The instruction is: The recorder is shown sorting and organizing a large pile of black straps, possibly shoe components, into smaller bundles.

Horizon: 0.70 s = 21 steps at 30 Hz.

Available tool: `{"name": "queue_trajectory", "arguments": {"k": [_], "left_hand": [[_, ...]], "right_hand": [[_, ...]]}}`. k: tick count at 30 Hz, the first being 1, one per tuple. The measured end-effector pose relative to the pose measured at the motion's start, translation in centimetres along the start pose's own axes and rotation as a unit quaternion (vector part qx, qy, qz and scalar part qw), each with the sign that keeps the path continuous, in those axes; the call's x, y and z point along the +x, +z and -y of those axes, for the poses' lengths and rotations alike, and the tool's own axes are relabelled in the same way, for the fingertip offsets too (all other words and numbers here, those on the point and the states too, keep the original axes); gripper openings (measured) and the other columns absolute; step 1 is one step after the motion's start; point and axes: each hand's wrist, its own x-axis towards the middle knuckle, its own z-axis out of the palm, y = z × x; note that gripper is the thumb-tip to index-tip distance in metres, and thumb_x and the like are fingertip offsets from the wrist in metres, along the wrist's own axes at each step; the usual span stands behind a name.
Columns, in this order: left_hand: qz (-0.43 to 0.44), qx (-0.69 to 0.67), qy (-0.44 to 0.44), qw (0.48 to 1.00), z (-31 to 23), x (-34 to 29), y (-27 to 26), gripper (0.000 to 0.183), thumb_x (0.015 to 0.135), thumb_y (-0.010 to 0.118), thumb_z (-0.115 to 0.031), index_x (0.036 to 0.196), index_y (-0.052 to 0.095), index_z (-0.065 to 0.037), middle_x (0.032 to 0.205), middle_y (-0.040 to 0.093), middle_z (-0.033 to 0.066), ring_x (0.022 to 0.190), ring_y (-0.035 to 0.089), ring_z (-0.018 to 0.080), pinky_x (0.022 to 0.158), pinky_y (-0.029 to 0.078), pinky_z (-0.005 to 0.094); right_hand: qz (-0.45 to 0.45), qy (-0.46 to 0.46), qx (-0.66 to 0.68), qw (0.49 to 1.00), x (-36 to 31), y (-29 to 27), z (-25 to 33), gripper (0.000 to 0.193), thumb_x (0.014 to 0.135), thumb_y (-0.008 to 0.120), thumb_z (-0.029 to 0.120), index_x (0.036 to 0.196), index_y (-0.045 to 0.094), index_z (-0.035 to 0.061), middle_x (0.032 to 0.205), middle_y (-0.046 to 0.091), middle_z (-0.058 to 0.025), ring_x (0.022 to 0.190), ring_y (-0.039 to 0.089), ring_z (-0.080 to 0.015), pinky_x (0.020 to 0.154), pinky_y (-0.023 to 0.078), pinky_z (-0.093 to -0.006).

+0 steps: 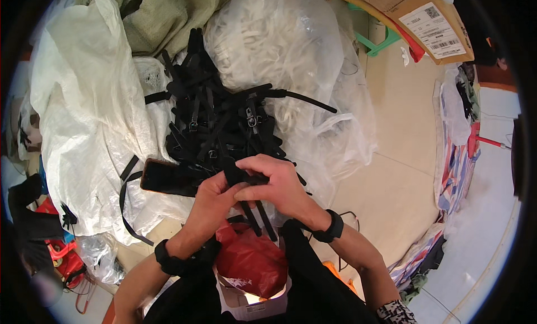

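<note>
Both my hands meet in front of me over a black strap (230, 172). My left hand (217, 196) pinches it from the left side, thumb pointing to the right. On the other side my right hand (273, 181) has its fingers closed round the same strap. Two loose strap ends (265, 219) hang down below my hands. Just beyond lies a heap of black straps (215, 120), several with a metal buckle (251, 120). A dark phone (168, 177) with an orange-brown edge lies left of my left hand. My fingers partly hide the strap's middle.
A red plastic bag (251, 259) sits in a white box between my legs. White woven sacking (89, 117) spreads at left. A clear bag full of pale strips (277, 50) stands beyond the heap. A cardboard box (428, 25) and green stool (379, 43) are at the far right.
</note>
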Motion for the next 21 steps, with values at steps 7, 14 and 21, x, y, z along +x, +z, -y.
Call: {"name": "queue_trajectory", "arguments": {"k": [7,14,21], "left_hand": [[0.058,-0.003,-0.032,0.998,0.0,-1.1,0.9,0.023,0.089,0.043,-0.013,0.104,0.049,0.003,0.083,0.059,0.0103,0.069,0.06,0.0154,0.06,0.048,0.0248],[0.082,-0.03,-0.055,0.995,0.2,-0.5,1.7,0.027,0.089,0.043,-0.016,0.107,0.047,0.003,0.083,0.057,0.0104,0.07,0.058,0.0156,0.063,0.048,0.0267],[0.079,0.143,0.009,0.987,1.0,-1.0,1.9,0.025,0.088,0.044,-0.015,0.106,0.049,0.002,0.085,0.059,0.0084,0.074,0.057,0.0116,0.066,0.047,0.0245]], "right_hand": [[-0.032,0.152,0.21,0.965,-0.5,-0.5,-1.2,0.017,0.071,0.062,0.009,0.083,0.061,-0.0034,0.067,0.056,-0.0038,0.056,0.052,-0.008,0.05,0.04,-0.0207],[-0.043,0.185,0.189,0.964,-0.7,-3.0,0.6,0.014,0.065,0.065,0.002,0.077,0.06,-0.0023,0.063,0.058,-0.0039,0.052,0.052,-0.0082,0.05,0.04,-0.0202],[-0.063,0.006,-0.068,0.996,0.0,-4.9,1.4,0.015,0.062,0.066,0.011,0.07,0.059,0.0007,0.058,0.051,-0.0033,0.055,0.05,-0.01,0.051,0.04,-0.0247]]}}
